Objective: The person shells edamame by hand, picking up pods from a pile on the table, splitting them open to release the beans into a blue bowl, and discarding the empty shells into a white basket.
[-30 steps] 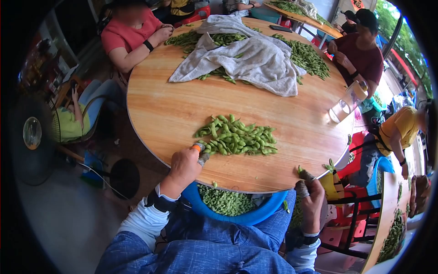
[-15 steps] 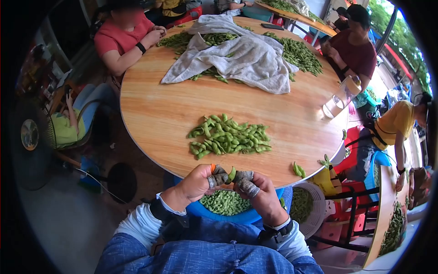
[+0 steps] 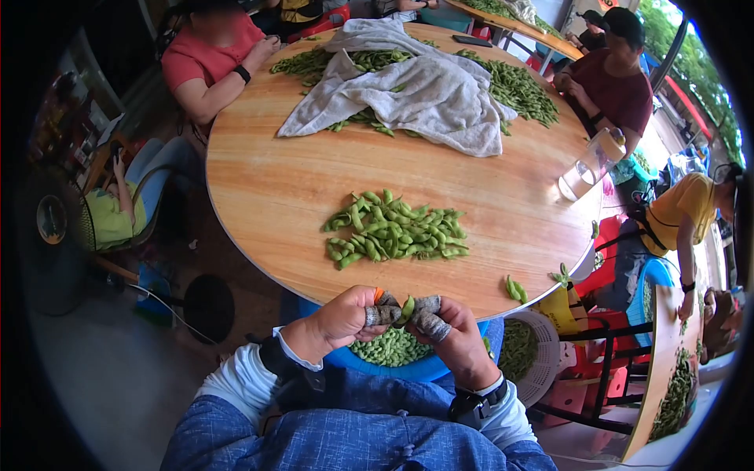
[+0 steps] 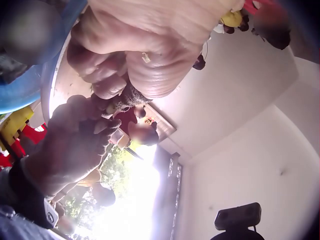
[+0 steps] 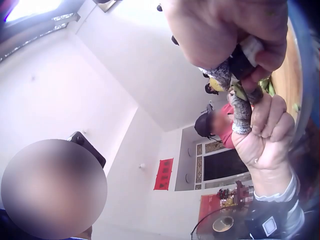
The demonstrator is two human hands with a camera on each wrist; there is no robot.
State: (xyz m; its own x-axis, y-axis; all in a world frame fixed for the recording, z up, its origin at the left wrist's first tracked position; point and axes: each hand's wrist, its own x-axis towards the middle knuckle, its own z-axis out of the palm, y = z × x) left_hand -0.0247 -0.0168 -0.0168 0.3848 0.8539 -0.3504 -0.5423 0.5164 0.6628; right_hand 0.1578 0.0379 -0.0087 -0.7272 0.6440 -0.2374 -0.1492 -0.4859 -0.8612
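Both hands meet over the table's near edge, fingertips wrapped in grey tape. A green edamame pod (image 3: 408, 308) stands upright between them. My left hand (image 3: 342, 320) pinches it from one side, and my right hand (image 3: 459, 341) has thumb and finger on the other. In the right wrist view a bit of the pod (image 5: 240, 92) shows among the taped fingers; the left wrist view has it mostly hidden behind the left hand (image 4: 150, 35). Below sits a blue basin (image 3: 353, 363) of shelled beans (image 3: 393, 345). A pile of pods (image 3: 400, 231) lies just beyond the hands.
The round wooden table (image 3: 267, 188) carries a grey towel (image 3: 440, 102) over more pods, a bottle (image 3: 589, 169) and a phone (image 3: 471, 40). A few pods (image 3: 516, 290) lie at the right edge, above a white basket (image 3: 542, 361). Other people sit around.
My left hand has come back from the pile and my right hand in from the table's right edge. They met at the pod, then dipped slightly. Pods now lie at the right edge.
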